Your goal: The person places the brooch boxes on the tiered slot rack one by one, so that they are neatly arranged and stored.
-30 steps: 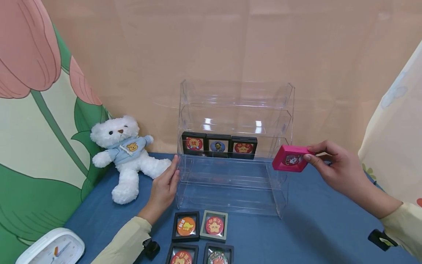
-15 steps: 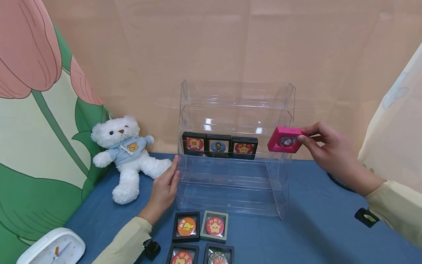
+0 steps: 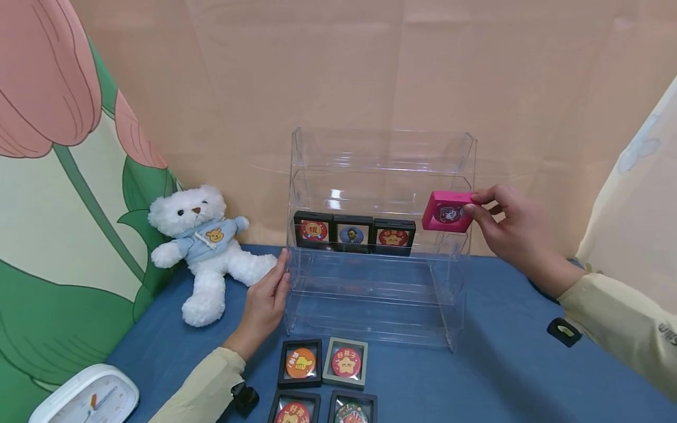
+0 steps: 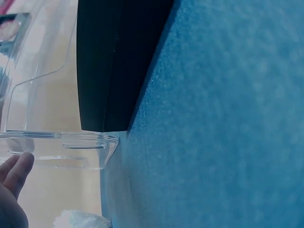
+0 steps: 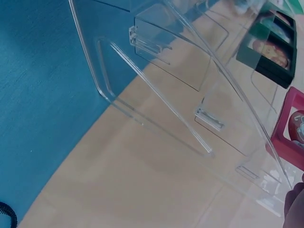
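Note:
My right hand pinches a pink square display frame by its right edge, thumb in front. A round cartoon badge shows inside it. The frame overlaps the right end of a clear acrylic tiered rack, level with the third tier from the bottom. In the right wrist view the pink frame is cut off at the right edge, near the rack's side panel. My left hand rests against the rack's left side with fingers straight. Three black badge frames stand in a row on a middle tier.
Several badge frames lie on the blue cloth before the rack, among them a black one and a grey one. A white teddy bear sits at the left. A white clock or scale is at the front left.
My right hand has moved up and leftward with the pink frame, from beside the rack to over its right end. The left hand stays at the rack's side.

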